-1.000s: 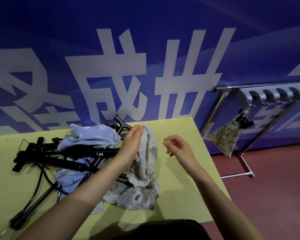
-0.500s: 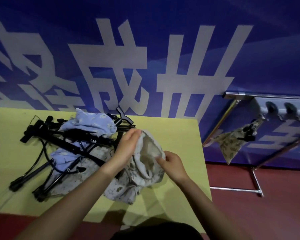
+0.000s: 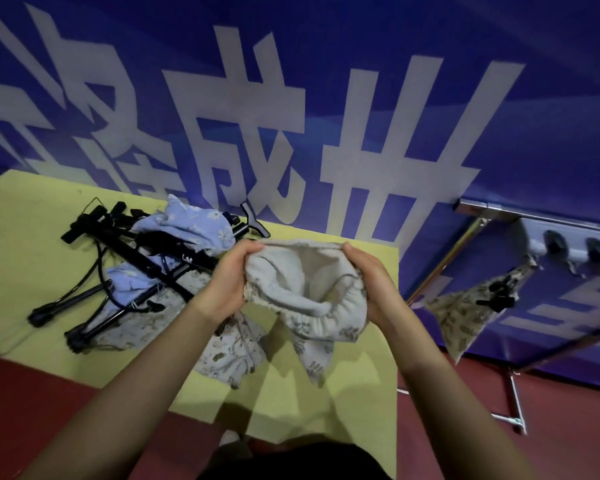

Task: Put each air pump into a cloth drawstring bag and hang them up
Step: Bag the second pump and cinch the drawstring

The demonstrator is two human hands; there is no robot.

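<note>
I hold a beige leaf-print drawstring bag (image 3: pixel 309 299) above the yellow table (image 3: pixel 32 271). My left hand (image 3: pixel 229 275) grips the left side of its rim and my right hand (image 3: pixel 371 282) grips the right side, so the mouth gapes wide. Several black air pumps (image 3: pixel 136 265) lie in a heap at the table's left, tangled with two light-blue floral bags (image 3: pixel 194 226) and more beige bags (image 3: pixel 229 348). One filled beige bag (image 3: pixel 471 310) hangs from the hook rack (image 3: pixel 568 244) at the right, a black pump handle sticking out of it.
A blue banner with large white characters (image 3: pixel 326 116) stands behind the table. The chrome frame of the rack (image 3: pixel 513 396) stands on the red floor to the right. More black hooks sit along the rack's rail.
My right hand has come over and taken the bag's rim; both hands have pulled the mouth wide. My view has tilted down and to the right.
</note>
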